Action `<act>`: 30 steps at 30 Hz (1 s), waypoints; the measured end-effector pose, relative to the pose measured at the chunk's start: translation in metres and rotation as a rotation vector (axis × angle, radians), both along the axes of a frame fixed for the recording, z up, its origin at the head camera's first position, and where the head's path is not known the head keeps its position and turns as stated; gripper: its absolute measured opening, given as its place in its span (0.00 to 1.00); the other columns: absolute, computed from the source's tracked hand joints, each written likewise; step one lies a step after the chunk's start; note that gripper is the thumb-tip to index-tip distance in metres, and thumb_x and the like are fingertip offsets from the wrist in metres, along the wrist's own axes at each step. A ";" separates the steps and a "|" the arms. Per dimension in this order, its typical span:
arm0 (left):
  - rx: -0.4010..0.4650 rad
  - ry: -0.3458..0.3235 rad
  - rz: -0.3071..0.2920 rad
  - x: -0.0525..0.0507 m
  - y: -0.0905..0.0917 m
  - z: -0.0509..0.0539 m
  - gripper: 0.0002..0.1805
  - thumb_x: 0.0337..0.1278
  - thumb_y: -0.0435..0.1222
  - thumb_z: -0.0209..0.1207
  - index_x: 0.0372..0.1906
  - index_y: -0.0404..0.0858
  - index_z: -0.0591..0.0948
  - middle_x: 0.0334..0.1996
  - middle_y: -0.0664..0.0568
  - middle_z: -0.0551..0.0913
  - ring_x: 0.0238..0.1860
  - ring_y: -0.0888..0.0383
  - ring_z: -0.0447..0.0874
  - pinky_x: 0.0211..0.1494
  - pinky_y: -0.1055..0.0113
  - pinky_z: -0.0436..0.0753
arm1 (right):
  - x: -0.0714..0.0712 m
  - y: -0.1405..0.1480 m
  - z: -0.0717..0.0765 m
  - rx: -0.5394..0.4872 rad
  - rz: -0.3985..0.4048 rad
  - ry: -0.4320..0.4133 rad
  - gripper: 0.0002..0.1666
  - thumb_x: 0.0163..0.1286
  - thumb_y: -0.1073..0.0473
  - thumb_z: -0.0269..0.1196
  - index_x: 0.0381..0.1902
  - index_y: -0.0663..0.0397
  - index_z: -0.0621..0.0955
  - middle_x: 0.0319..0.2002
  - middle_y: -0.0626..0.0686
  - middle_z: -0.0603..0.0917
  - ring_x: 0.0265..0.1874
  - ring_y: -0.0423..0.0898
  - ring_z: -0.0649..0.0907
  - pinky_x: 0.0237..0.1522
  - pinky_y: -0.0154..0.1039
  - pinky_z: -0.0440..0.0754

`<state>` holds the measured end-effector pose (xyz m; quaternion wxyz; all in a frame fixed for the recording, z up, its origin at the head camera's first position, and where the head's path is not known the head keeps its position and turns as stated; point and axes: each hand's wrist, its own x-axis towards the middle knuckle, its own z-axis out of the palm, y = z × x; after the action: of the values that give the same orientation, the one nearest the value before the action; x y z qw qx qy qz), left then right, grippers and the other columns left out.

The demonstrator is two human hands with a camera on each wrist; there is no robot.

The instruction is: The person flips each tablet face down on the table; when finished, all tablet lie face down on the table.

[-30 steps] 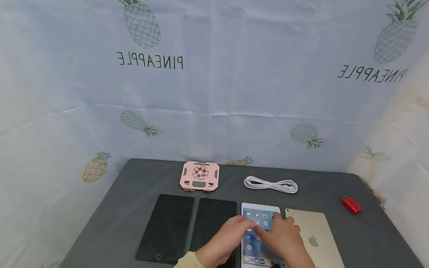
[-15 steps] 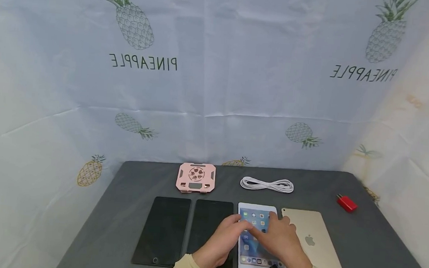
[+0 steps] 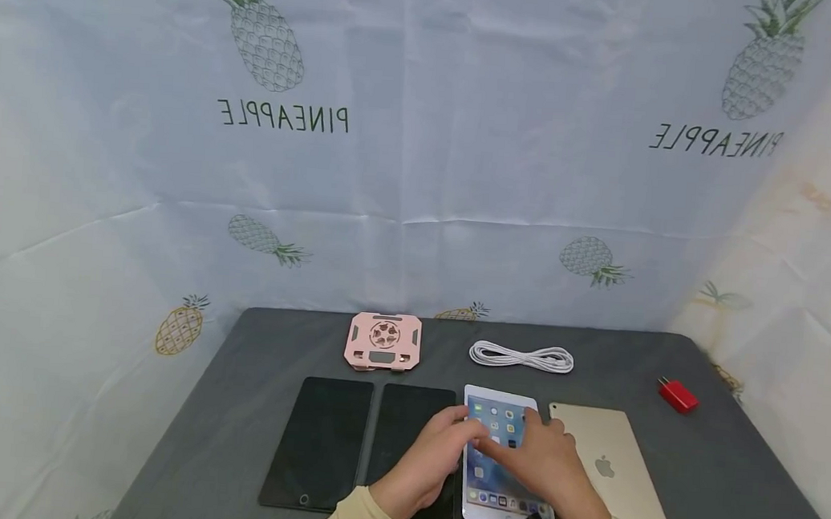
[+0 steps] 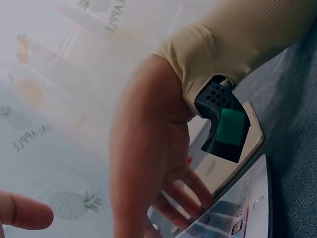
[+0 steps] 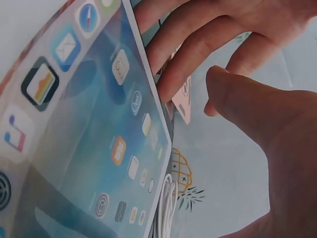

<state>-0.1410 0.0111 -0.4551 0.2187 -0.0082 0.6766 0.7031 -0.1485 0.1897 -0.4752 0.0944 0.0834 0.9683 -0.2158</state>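
Between both hands, a white tablet (image 3: 494, 476) with its screen lit lies face up. At its left edge are the fingers of the left hand (image 3: 424, 463), thumb raised over the screen. The right hand (image 3: 554, 472) arches over the screen's right part, its fingertips by the right edge. Seen in the left wrist view, the right hand (image 4: 148, 134) has its fingers spread and lowered to the tablet (image 4: 260, 215). In the right wrist view, fingertips of the left hand (image 5: 198, 37) meet the tablet's rim (image 5: 148, 82); whether they reach under it is hidden.
Two dark tablets (image 3: 323, 442) (image 3: 404, 427) lie left of the white one, and a gold tablet (image 3: 621, 467) lies face down at the right. Behind them are a pink stand (image 3: 384, 342), a coiled white cable (image 3: 521, 357) and a red charger plug (image 3: 678, 396).
The white tablet has shifted slightly away from the person and turned a little, its far edge higher in the view. Both hands stay beside it, their thumbs slightly moved.
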 end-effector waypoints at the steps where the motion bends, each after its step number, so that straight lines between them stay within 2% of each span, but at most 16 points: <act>1: 0.001 -0.003 0.002 0.000 0.000 0.001 0.44 0.65 0.42 0.63 0.79 0.21 0.63 0.79 0.26 0.63 0.78 0.28 0.63 0.72 0.19 0.67 | 0.000 0.000 0.000 -0.003 0.001 0.001 0.75 0.54 0.16 0.71 0.73 0.79 0.70 0.59 0.82 0.77 0.55 0.77 0.80 0.56 0.76 0.80; 6: -0.013 0.004 0.009 0.001 -0.003 0.005 0.42 0.66 0.42 0.62 0.79 0.25 0.65 0.73 0.32 0.72 0.69 0.38 0.76 0.66 0.27 0.79 | -0.001 -0.001 0.001 -0.011 -0.008 -0.005 0.78 0.52 0.14 0.71 0.73 0.78 0.70 0.59 0.81 0.77 0.54 0.75 0.80 0.56 0.75 0.81; 10: 0.001 0.026 0.012 -0.001 -0.005 0.008 0.41 0.67 0.41 0.61 0.80 0.27 0.65 0.69 0.35 0.78 0.64 0.44 0.81 0.65 0.33 0.83 | -0.002 -0.002 0.001 -0.028 -0.025 -0.019 0.81 0.49 0.12 0.71 0.75 0.77 0.69 0.60 0.80 0.76 0.56 0.74 0.79 0.58 0.75 0.80; 18: 0.018 0.039 0.012 -0.004 -0.009 0.010 0.38 0.69 0.41 0.61 0.79 0.29 0.67 0.69 0.34 0.78 0.64 0.40 0.83 0.64 0.35 0.85 | -0.002 -0.003 0.002 -0.030 -0.020 -0.036 0.81 0.50 0.11 0.69 0.76 0.76 0.68 0.60 0.79 0.75 0.56 0.73 0.78 0.58 0.74 0.80; 30: 0.076 0.019 -0.018 -0.004 -0.019 0.022 0.38 0.70 0.42 0.61 0.79 0.30 0.68 0.71 0.33 0.77 0.67 0.37 0.82 0.64 0.38 0.87 | -0.003 -0.002 0.006 -0.098 0.005 -0.071 0.78 0.53 0.12 0.68 0.78 0.71 0.68 0.60 0.75 0.78 0.52 0.64 0.82 0.51 0.66 0.88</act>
<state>-0.1453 -0.0074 -0.4335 0.2187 0.0126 0.6514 0.7264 -0.1511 0.1876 -0.4693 0.1334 0.0837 0.9529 -0.2594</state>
